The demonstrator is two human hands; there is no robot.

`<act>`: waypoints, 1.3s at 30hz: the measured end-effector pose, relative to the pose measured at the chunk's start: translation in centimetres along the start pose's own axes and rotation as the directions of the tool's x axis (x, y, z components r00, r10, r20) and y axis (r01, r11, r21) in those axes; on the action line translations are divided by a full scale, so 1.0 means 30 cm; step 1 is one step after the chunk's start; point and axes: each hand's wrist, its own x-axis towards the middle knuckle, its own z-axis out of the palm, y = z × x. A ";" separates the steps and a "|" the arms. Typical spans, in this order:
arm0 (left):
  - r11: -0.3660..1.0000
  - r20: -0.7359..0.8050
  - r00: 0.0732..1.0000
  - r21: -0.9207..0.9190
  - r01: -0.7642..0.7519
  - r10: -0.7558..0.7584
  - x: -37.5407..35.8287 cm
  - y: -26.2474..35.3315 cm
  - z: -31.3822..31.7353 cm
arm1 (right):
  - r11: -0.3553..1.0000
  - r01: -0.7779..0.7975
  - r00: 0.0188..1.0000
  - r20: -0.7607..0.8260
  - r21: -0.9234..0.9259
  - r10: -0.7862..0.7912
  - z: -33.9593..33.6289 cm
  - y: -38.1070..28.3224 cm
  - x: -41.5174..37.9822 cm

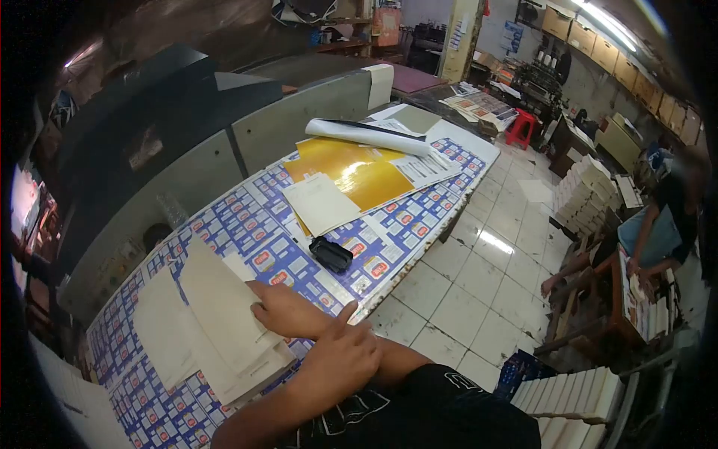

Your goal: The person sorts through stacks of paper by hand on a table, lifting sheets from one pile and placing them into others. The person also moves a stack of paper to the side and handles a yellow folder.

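As left hand [340, 364] crosses right wrist [314, 325], right hand [286, 308] touches sheets [221, 307], grips unclear; patterned table [254, 217] left, tiled floor [479, 292] right.

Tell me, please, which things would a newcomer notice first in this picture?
Probably the glossy yellow sheet first, lying on the blue printed covering. Then the red stool on the tiled floor, in the upper right. Nearest, the crossed arms stand out: the right hand touches cream papers, and the left hand lies near the right wrist.
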 end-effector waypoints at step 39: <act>0.366 0.177 0.422 -0.278 0.888 -0.889 -0.426 -0.023 0.239 | 0.766 -0.179 0.885 -0.239 0.617 0.399 -0.443 0.117 -0.259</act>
